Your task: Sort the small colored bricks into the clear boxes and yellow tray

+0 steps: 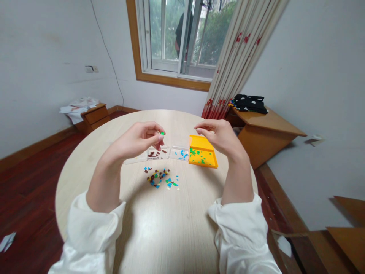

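Observation:
Between thumb and index finger, my left hand [145, 137] pinches a small green brick [162, 133], raised over the clear trays. My right hand [213, 133] hovers above the yellow box [203, 164], its thumb and fingertips close together; whether it holds something is too small to tell. Green bricks [201, 155] lie inside the open yellow box. Beside it, one clear tray [171, 156] holds blue bricks [182, 154], and another holds dark brown bricks [155, 154]. A mixed pile of small bricks [158, 175] lies on the table in front of the trays.
The round pale table [168, 228] spreads below both arms. Behind it are a window [185, 38] and a curtain [228, 64]. A wooden desk [265, 121] with dark cloth stands at the right, a small cabinet [95, 116] with papers at the left.

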Available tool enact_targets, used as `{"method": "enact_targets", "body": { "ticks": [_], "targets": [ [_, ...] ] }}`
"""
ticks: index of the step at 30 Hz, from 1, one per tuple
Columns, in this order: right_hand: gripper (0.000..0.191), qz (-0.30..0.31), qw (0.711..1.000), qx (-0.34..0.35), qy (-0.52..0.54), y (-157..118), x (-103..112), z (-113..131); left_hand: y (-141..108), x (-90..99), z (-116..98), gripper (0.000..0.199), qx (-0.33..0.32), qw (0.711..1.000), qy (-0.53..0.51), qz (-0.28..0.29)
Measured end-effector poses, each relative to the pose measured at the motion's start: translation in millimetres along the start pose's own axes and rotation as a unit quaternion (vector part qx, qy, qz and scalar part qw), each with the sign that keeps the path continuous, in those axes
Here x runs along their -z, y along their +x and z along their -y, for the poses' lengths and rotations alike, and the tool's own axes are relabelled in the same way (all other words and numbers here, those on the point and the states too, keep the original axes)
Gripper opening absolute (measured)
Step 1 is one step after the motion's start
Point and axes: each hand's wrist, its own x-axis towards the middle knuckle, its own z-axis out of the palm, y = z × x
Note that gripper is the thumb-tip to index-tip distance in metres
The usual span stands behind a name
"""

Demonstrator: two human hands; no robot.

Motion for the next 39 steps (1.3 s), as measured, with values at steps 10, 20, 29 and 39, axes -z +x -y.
{"method": "enact_targets", "body": {
  "ticks": [10,20,29,39],
  "targets": [
    [0.014,0.121,0.95,-0.215,-0.192,0,7,-49,3,0.6,1,0.032,-0.009,0.985,0.141,-0.102],
    [0.013,0.133,0.933,-0.28,-0.181,0,1,-65,3,-0.8,3,0.038,0.003,0.982,0.06,-0.181],
    [0.011,0.171,0.92,-0.316,-0.159,1,-5,-72,4,2.2,1,0.031,-0.027,0.982,0.086,-0.168],
    [0.018,0.104,0.926,-0.325,-0.162,1,-3,-74,3,5.1,4,0.02,-0.019,0.978,0.095,-0.184]
  ]
}}
